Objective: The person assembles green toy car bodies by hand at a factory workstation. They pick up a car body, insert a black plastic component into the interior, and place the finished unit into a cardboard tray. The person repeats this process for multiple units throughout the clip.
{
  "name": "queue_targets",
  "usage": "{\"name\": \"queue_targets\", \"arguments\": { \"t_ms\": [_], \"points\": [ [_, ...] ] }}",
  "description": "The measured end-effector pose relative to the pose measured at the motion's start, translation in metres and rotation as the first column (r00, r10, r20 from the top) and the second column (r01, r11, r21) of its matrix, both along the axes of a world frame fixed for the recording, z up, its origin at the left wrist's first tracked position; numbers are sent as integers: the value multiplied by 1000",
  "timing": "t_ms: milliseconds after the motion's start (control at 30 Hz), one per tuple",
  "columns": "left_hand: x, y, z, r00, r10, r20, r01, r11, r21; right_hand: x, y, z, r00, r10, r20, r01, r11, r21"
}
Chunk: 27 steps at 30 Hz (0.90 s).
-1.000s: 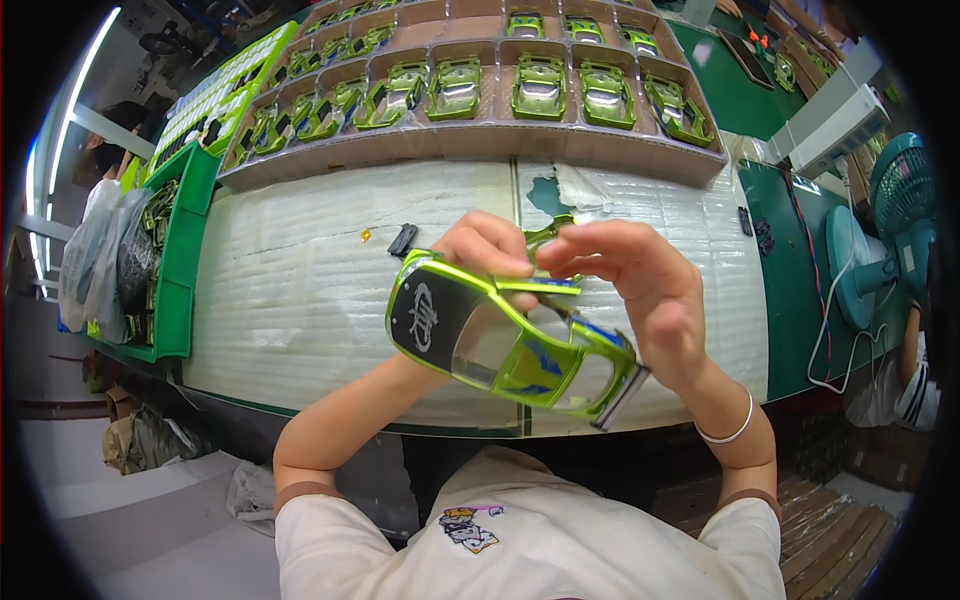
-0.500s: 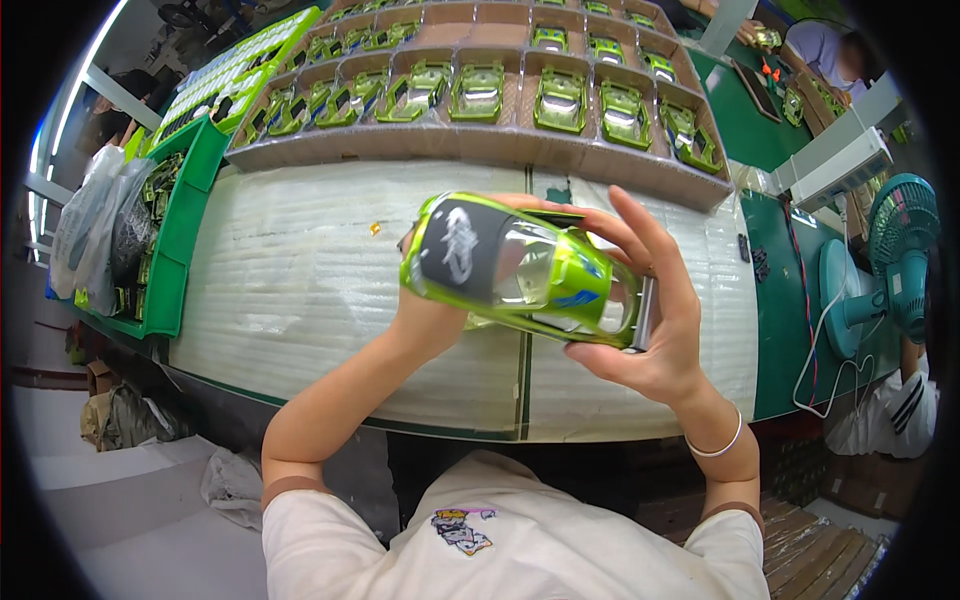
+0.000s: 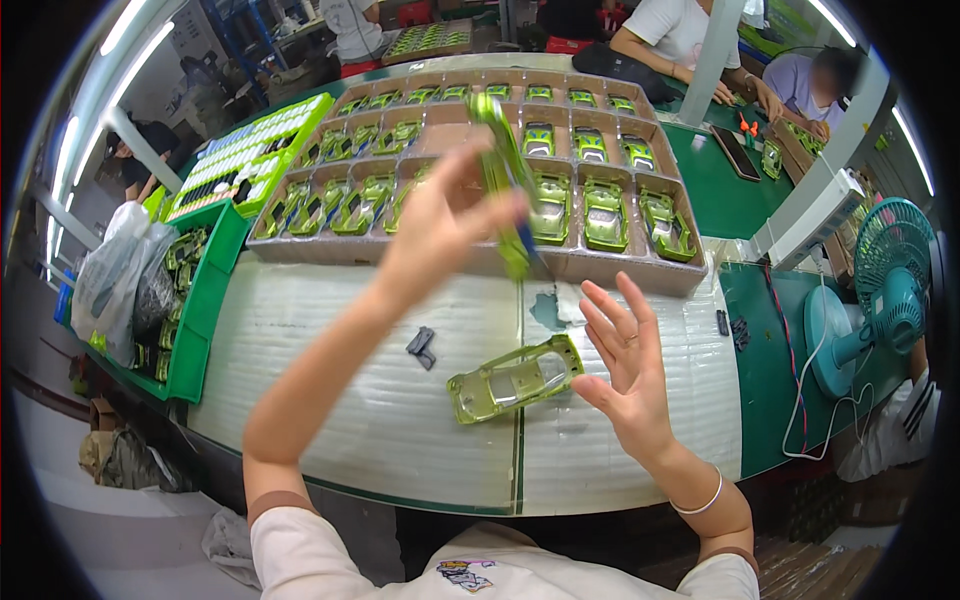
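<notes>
1. Green car shell [image 3: 509, 168] is moving forward since the earlier frame, left hand [image 3: 438, 222] gripping it near tray [image 3: 620, 272]; markings blurring, unreadable.
2. Long axis running roughly fore-aft through grip.
3. Nearer than grip: one second shell [image 3: 512, 382] lying slantwise, one black part [image 3: 421, 347].
4. Right hand [image 3: 630, 385] splaying fingers beside second shell.

We could pass over the table [image 3: 430, 450] at lower centre; a shell [image 3: 480, 398] blocks just above, the box [image 3: 625, 273] upper centre, the crate [image 3: 212, 335] left.
</notes>
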<state>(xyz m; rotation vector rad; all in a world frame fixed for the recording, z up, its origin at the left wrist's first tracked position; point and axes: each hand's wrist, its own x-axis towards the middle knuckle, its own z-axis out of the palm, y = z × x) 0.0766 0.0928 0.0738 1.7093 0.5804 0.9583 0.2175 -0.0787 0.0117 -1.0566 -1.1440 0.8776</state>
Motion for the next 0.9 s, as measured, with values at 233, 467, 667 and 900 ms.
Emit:
{"name": "queue_targets", "arguments": {
  "t_ms": [233, 467, 667, 900],
  "points": [
    [37, 215, -7, 333, 679, -654, -255, 733, 631, -2, 2, -4, 999, 53, -6, -53, 996, -65],
    [82, 240, -52, 46, 768, -639, -104, 640, 762, 3, 0, -2, 999, 15, -39, -18, 996, -84],
    [163, 179, -46, 178, 605, -776, 90, 775, 625, 3, 0, 0, 997, 18, -72, -24, 996, -81],
    [164, 187, -55, 358, 584, -729, -251, 812, 527, 8, 11, -10, 943, -55, -327, 58, 998, -2]
  ]
}}
